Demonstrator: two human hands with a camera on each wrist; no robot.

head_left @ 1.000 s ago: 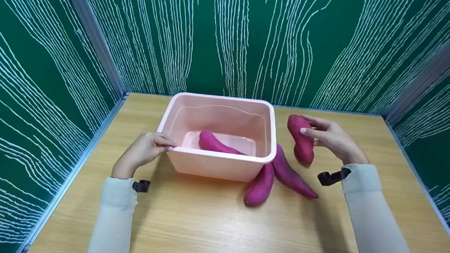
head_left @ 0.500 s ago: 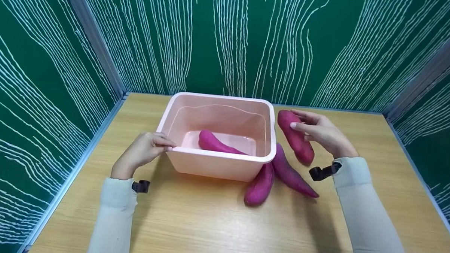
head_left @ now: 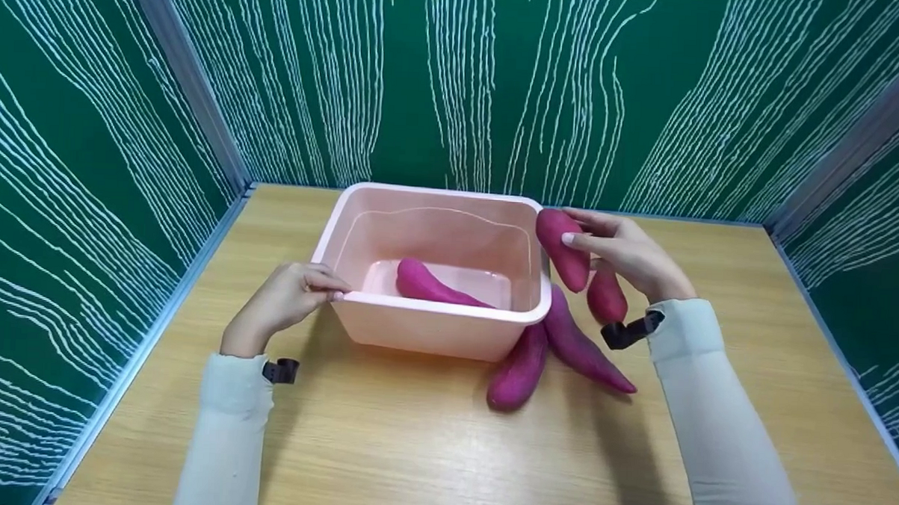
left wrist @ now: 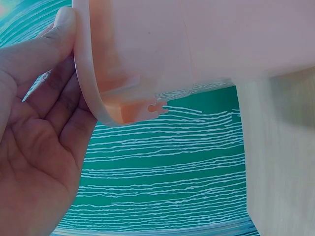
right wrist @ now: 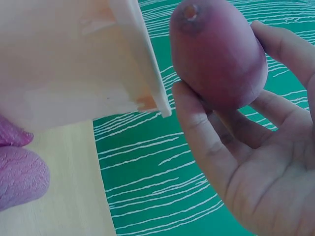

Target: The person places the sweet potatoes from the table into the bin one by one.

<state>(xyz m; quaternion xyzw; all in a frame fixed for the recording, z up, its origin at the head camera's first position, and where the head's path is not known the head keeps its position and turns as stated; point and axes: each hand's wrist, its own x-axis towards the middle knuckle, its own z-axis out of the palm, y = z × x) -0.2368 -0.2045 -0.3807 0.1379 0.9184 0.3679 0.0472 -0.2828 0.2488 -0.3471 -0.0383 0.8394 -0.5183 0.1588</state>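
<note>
My left hand [head_left: 287, 303] pinches the rim at the near left corner of a pink plastic bin [head_left: 424, 330]. The left wrist view shows the thumb on one side of that rim and the fingers on the other. My right hand [head_left: 629, 251] grips a reddish-purple sweet potato [head_left: 564, 249], held up at the bin's right rim. In the right wrist view the held sweet potato [right wrist: 221, 59] sits between thumb and fingers, its blunt end facing the camera. Inside the bin lies one sweet potato [head_left: 437, 286], partly hidden by the near wall.
Two more sweet potatoes lie on the wooden table [head_left: 413, 445] by the bin's near right corner: a short one [head_left: 518, 374] and a long tapered one [head_left: 584, 351]. Another sweet potato [head_left: 607, 297] lies below my right hand, partly covered. Green white-lined panels [head_left: 455, 81] enclose the table.
My right hand has moved left with its sweet potato, up to the bin's right rim. More of the sweet potato lying behind it now shows. My left hand stays on the rim.
</note>
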